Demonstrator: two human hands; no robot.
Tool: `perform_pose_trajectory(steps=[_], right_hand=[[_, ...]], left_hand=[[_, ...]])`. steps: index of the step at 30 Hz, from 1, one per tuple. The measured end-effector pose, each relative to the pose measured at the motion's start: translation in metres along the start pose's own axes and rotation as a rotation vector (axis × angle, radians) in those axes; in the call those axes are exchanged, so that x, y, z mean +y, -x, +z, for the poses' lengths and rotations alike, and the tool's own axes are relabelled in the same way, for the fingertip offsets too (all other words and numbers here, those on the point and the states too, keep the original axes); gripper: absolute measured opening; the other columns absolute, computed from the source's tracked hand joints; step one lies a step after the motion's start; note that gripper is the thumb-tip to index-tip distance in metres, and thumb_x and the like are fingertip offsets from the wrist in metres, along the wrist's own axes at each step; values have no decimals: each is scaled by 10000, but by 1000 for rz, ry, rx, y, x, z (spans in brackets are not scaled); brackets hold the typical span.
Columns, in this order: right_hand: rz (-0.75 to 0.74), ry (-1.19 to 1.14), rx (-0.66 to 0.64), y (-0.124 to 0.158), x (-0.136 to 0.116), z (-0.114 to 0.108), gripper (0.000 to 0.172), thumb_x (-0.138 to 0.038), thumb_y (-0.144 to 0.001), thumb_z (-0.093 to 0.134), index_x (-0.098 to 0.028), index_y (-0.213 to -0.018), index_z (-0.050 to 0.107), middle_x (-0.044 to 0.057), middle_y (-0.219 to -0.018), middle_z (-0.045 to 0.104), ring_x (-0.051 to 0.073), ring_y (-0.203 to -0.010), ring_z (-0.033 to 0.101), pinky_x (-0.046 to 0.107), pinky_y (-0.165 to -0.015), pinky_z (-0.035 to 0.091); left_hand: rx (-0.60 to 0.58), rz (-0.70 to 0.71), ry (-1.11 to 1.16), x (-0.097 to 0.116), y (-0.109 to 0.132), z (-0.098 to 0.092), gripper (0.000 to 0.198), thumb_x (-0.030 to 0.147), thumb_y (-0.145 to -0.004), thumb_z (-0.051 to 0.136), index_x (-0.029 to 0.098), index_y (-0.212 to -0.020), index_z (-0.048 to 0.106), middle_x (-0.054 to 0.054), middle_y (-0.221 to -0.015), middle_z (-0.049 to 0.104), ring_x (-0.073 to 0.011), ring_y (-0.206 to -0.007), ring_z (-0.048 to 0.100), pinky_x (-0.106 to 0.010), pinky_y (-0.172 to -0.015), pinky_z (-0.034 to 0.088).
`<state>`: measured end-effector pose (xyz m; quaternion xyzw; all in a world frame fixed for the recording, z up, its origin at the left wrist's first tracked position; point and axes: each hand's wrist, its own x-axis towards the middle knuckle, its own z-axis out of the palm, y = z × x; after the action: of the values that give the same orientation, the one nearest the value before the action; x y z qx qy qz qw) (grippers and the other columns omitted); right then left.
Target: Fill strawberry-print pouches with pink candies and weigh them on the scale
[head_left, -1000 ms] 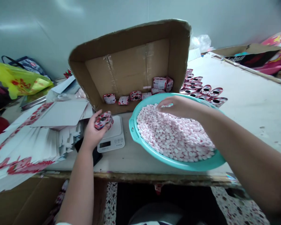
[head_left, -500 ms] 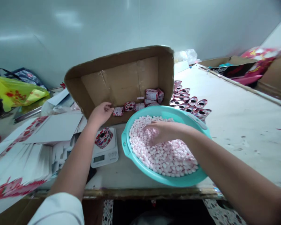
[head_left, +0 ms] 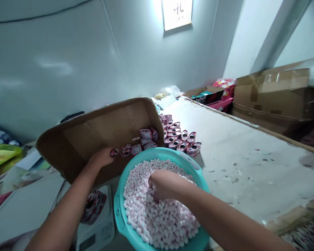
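My left hand [head_left: 102, 158] reaches into a tilted cardboard box [head_left: 75, 143], its fingers closed about the leftmost small printed packet [head_left: 114, 152]; the fingertips are partly hidden. Other printed packets [head_left: 126, 150] lie to the right along the box's lower side, some stacked in the corner. My right hand [head_left: 161, 184] is curled into the heap of small pale pink and white candies [head_left: 162, 219], fingers partly buried. The candies fill a turquoise basin [head_left: 118, 209]. Under my left forearm, a printed carton [head_left: 95, 205] with a dark opening sits on a white digital scale [head_left: 104, 228].
Several open printed cartons [head_left: 183, 144] stand in a group right of the box. A white tabletop [head_left: 238, 157] with scattered scraps stretches to the right. Large cardboard boxes [head_left: 274, 94] stand beyond it. Flat white sheets [head_left: 34, 198] lie at the left.
The view has swung right and up. My left hand has moved onto the leftmost packet, which now shows a different side. My right hand's fingers have curled deeper into the candies.
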<state>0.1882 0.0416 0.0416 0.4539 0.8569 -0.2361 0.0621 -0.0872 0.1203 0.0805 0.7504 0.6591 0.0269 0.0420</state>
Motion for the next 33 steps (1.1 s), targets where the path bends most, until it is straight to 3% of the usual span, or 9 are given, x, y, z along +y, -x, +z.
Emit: perform_pose_trajectory(steps=[4, 8, 12, 15, 17, 24, 27, 30, 33], right_hand=[[-31, -46, 40, 8, 2, -10, 246, -307, -657, 826, -241, -891, 789, 37, -778, 720, 237, -725, 676, 273, -608, 476], [-23, -93, 133, 12, 14, -23, 219, -314, -773, 779, -248, -982, 773, 34, -932, 737, 228, -864, 680, 261, -706, 484], [-102, -180, 179, 21, 26, -22, 698, -498, -671, 863, -289, -1300, 642, 45, -1197, 686, 278, -1062, 640, 296, -839, 502], [-197, -147, -21, 24, 33, -12, 1018, -534, -525, 927, -356, -1437, 511, 86, -1370, 572, 351, -1120, 611, 379, -886, 510], [-238, -65, -109, 22, 37, -5, 1104, -564, -448, 944, -369, -1440, 501, 125, -1432, 489, 406, -1149, 580, 432, -889, 508], [-331, 55, -89, 22, 45, 1, 968, -644, -523, 883, -262, -1361, 586, 148, -1163, 577, 382, -1010, 595, 411, -802, 497], [-287, -59, -64, 29, 49, 6, 913, -565, -571, 888, -282, -1380, 573, 118, -1171, 607, 323, -962, 627, 339, -764, 479], [-275, -199, -6, 36, 51, 11, 701, -442, -625, 881, -277, -1270, 660, 71, -1168, 655, 282, -1002, 631, 290, -783, 455], [-215, -244, 19, 40, 48, 12, 523, -311, -636, 862, -225, -1134, 727, 36, -1030, 712, 237, -926, 643, 250, -728, 434]], left_hand=[[109, -79, 130, 34, 63, -22, 361, 304, -739, 617, 259, -1089, 695, -66, -1042, 753, -282, -925, 703, -311, -739, 519], [172, -46, 607, 83, 106, 5, 494, 212, -681, 649, 246, -1174, 657, -23, -1116, 734, -235, -983, 699, -270, -811, 541], [149, 24, 813, 105, 107, 50, 500, 136, -676, 636, 196, -1171, 669, -41, -1163, 723, -232, -1085, 672, -296, -954, 513], [58, 77, 839, 104, 101, 67, 513, 198, -706, 701, 190, -1218, 667, -63, -1253, 694, -262, -1176, 637, -332, -1026, 487], [4, 104, 811, 102, 99, 69, 517, 260, -732, 727, 196, -1241, 667, -69, -1284, 681, -280, -1209, 620, -353, -1049, 478], [-23, 63, 816, 102, 96, 67, 534, 339, -779, 709, 187, -1288, 650, -86, -1335, 652, -309, -1245, 599, -404, -1084, 465], [-29, 102, 811, 101, 97, 70, 545, 311, -786, 698, 202, -1316, 634, -77, -1357, 637, -303, -1275, 579, -403, -1102, 449], [-22, 151, 785, 98, 100, 74, 537, 296, -800, 678, 214, -1328, 624, -69, -1373, 626, -289, -1288, 569, -395, -1106, 444], [19, 195, 751, 95, 102, 76, 530, 282, -796, 673, 221, -1320, 627, -65, -1360, 634, -283, -1274, 579, -390, -1101, 447]])
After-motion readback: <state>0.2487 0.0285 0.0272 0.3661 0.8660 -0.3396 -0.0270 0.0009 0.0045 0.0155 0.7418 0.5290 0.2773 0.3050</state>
